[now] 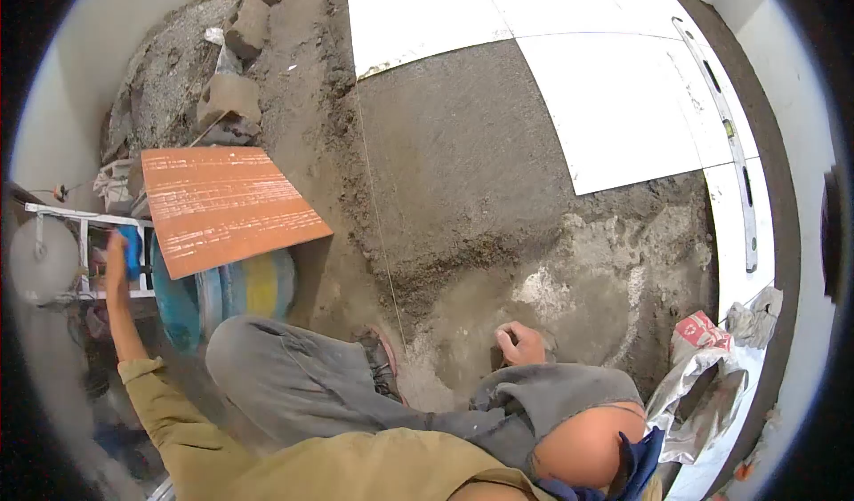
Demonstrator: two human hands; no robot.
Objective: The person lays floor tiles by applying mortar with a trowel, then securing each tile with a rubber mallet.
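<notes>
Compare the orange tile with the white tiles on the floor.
The orange tile is rust-coloured with pale streaks; the white tiles are plain and glossy. The orange tile rests loose atop a blue-and-yellow container; the white tiles lie flat, edge to edge. Both are large, square-cornered slabs.

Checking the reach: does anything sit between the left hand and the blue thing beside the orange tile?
Nothing visible. The left hand is right at the blue thing; the orange tile lies beside them, not between.

head cam | worn, fisheye | faces steeply down | close over knees (294, 367) | mortar bed (463, 163) ahead
</notes>
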